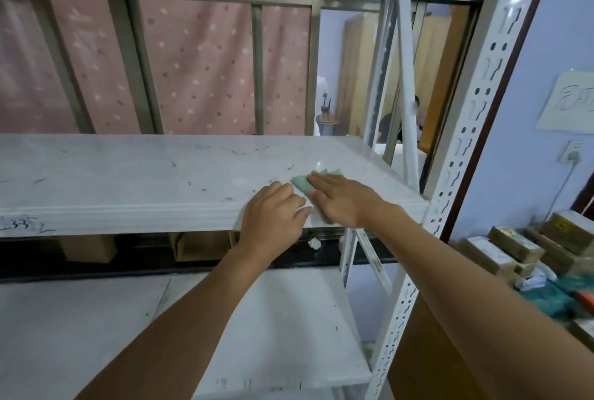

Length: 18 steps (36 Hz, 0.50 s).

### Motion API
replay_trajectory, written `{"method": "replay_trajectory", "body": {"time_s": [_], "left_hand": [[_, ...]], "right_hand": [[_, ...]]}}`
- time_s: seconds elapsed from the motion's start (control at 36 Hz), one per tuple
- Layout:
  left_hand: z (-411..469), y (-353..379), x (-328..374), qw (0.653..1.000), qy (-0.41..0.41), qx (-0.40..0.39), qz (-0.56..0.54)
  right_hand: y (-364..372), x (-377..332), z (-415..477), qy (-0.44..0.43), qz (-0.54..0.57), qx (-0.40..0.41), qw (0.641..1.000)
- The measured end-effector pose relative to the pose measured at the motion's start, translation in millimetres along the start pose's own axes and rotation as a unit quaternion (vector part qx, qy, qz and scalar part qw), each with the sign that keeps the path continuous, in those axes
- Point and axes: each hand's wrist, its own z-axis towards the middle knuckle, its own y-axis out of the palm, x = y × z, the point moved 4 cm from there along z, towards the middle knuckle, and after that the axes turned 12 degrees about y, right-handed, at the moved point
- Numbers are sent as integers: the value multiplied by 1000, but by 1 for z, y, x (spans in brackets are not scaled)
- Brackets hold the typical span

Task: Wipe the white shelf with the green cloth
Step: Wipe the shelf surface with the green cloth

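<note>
The white shelf (135,171) is a wide, scuffed board with dark marks, at chest height in a metal rack. A folded green cloth (302,184) lies near its front right corner. My right hand (344,200) lies flat on top of the cloth, fingers pointing left, covering most of it. My left hand (273,216) rests at the shelf's front edge just left of the cloth, its fingers curled over the edge and its thumb touching the cloth's near side.
A perforated white upright (466,155) stands right of the shelf. A lower white shelf (96,329) sits beneath, with cardboard boxes (199,245) behind it. A pink dotted curtain (199,71) hangs at the back. Stacked parcels (520,248) sit at the right; people are seen through the doorway.
</note>
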Motion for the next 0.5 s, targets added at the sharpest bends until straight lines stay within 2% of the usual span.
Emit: {"method": "replay_trajectory", "body": {"time_s": [0.17,0.31,0.5], "left_hand": [[3,1,-5,999,11,3,-31],[5,2,-8,998,32,17,-44],[0,4,-12,997,43,45,-54]], "right_hand": [[7,35,-8,140,7,65,988],[5,82,17,236,21,6,972],[-2,113,79,233,24,-32,972]]}}
